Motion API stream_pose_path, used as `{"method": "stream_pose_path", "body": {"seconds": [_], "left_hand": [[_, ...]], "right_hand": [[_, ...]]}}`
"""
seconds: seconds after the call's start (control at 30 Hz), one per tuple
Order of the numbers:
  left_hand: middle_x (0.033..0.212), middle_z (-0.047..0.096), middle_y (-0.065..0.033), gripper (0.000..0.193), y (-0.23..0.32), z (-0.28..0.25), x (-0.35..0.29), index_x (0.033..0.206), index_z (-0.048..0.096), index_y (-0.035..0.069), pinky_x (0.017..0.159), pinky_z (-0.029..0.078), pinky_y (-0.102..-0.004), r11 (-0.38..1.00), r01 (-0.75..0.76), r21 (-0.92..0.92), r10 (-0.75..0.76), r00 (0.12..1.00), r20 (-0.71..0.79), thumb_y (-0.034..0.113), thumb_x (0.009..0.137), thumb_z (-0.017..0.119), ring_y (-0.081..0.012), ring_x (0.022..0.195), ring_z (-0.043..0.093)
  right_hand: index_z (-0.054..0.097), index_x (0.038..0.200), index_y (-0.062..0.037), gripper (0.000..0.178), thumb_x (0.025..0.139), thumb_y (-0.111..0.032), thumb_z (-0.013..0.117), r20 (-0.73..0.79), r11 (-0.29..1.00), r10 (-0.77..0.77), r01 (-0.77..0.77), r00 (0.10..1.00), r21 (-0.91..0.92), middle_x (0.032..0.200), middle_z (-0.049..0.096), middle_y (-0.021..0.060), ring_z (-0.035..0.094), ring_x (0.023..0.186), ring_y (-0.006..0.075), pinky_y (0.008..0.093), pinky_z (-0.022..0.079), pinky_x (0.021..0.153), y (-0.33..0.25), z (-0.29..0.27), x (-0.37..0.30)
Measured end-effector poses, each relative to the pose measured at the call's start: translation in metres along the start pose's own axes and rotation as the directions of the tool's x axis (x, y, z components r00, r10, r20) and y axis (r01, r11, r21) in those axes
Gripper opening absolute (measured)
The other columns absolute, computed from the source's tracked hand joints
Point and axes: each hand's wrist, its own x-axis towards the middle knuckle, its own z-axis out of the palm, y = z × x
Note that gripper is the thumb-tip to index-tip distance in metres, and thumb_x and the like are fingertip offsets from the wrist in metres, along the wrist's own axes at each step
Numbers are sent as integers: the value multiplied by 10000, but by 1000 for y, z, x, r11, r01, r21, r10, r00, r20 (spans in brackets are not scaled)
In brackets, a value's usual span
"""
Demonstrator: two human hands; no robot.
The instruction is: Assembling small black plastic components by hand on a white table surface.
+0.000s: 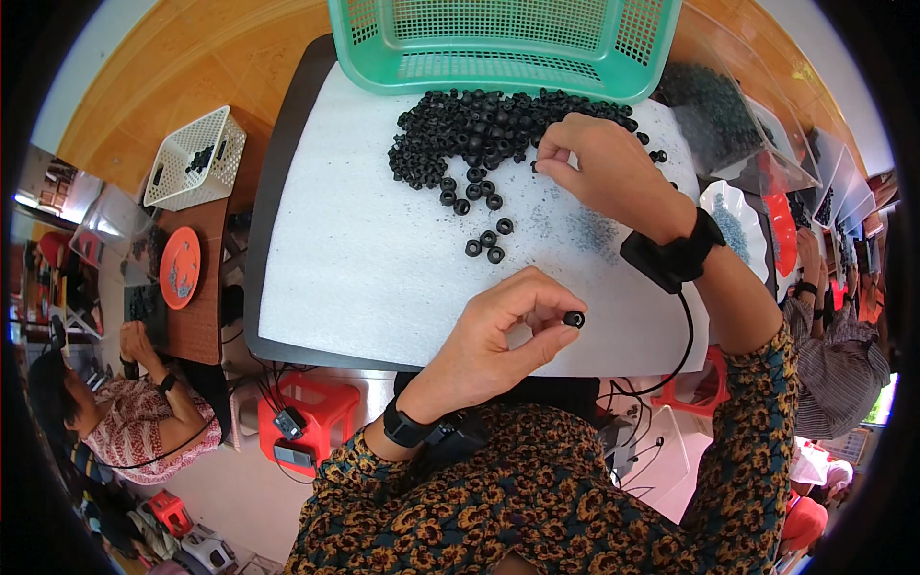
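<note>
My left hand [494,326] pinches a small black ring-shaped part [574,318] between thumb and forefinger, above the near side of the white foam sheet [326,278]. My right hand [613,177] reaches across to the near right edge of a heap of small black parts [422,144]. Its thumb and forefinger close on a tiny black piece [535,167], too small to tell its exact kind. Several loose black rings [474,247] lie between the heap and my left hand. Tiny bluish-grey bits [589,230] are scattered on the sheet below my right hand.
A green plastic basket [498,81] stands at the table's far edge. To the right are a clear bin [709,115] of black parts and a white dish [752,216] of bluish bits. A cable [688,335] hangs from my right wrist. Another person [144,412] sits at left.
</note>
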Motion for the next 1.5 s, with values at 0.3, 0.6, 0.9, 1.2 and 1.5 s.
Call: {"method": "stream_pose_path", "body": {"seconds": [0.3,0.6,0.9,1.2,1.5], "left_hand": [[1019,572,-45,211,-1,0,0,1088,615,-2,770,472,-226,998,23,-63,-24,1000,-16,-38,881,637,-96,896,571],[958,648,-100,206,-8,-3,4,1113,590,-21,683,494,-255,984,-49,-173,2,964,-265,45,920,620,-124,778,612],[1028,665,-103,218,-6,2,10,1135,588,-21,679,504,-247,979,-66,-193,12,963,-269,70,938,607,-126,778,632],[988,669,-103,207,-6,4,9,1119,570,-20,674,514,-239,985,-65,-159,17,959,-284,19,921,614,-118,761,633],[895,662,-95,204,-7,4,9,1098,586,-22,692,521,-269,1000,2,-26,-9,959,-284,12,904,637,-153,767,646]], "right_hand": [[686,922,-33,152,825,-148,658,-51,977,-158,148,986,-152,840,651,130,627,764,312,389,500,686,5,17,0],[676,980,22,207,850,-117,593,107,793,178,-207,978,573,673,604,29,568,604,121,257,457,577,-23,-21,-30],[664,1038,14,197,871,-57,590,46,582,236,-179,971,793,709,591,-24,534,640,28,190,418,565,-50,-16,-77],[634,928,30,117,834,-37,614,8,624,135,-91,991,776,686,608,14,535,632,45,216,432,557,-51,-11,-88],[644,910,20,115,805,-29,650,-34,839,-28,42,999,542,704,611,73,569,634,107,251,446,574,-48,-16,-88]]}}
